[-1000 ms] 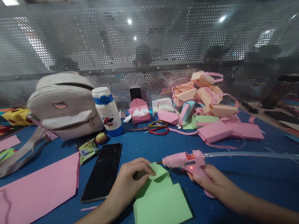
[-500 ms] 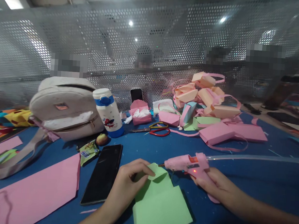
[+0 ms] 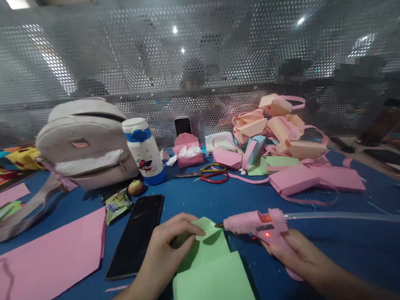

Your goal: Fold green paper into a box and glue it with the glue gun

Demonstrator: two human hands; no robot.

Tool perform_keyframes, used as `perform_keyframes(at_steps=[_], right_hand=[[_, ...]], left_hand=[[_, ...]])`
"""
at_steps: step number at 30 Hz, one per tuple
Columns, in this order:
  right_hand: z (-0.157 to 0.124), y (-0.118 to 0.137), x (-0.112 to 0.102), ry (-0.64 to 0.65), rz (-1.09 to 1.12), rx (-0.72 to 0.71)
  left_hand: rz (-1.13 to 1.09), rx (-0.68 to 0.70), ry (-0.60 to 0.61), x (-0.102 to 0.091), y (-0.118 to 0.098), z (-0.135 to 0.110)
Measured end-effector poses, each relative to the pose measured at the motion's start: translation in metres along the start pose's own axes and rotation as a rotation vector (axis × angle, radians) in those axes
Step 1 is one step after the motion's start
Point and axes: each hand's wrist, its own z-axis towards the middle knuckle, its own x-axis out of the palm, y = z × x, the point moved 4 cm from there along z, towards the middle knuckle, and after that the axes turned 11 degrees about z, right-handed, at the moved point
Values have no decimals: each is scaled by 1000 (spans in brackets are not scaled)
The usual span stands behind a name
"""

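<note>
Pinching flap (image 3: 208, 229) of folded green paper (image 3: 214, 283) in left hand (image 3: 171, 244), at 6 o'clock in view, on blue table (image 3: 188, 197). Gripping pink glue gun (image 3: 250, 221) in closed right hand (image 3: 293, 253), between 1 and 2 o'clock from paper. Pointing nozzle (image 3: 219, 225) at flap edge; can't tell if touching. Around paper, can see black phone (image 3: 135, 237) at 10 o'clock, pink sheet (image 3: 49, 253) at 9, bottle (image 3: 145, 155) at 11, scissors (image 3: 201, 172) at 12, peach-and-pink paper pile (image 3: 279, 128) at 1.

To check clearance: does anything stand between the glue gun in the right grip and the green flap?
Nothing visible does. In the right grip, the glue gun has its nozzle at the edge of the green flap; the left grip pinches its other side.
</note>
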Motion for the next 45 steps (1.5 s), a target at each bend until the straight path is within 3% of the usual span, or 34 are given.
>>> perform_keyframes(at_steps=[10,16,22,33,40,45], right_hand=[[6,-4,-5,64,-68,-55],[6,-16,-6,-9,-15,4],[1,-10,-3,-82,58,10],[3,-9,-4,-86,106,-26],[-1,-4,-4,-35,105,-55],[-2,-9,5,149,199,-4]], left_hand=[[50,108,-69,-7,-9,-1],[52,122,-84,-8,-7,-2],[66,130,-101,-9,-9,-2],[73,116,-157,-11,-8,-5],[67,154,-136,-8,-10,-3],[68,183,-106,-5,-11,-3]])
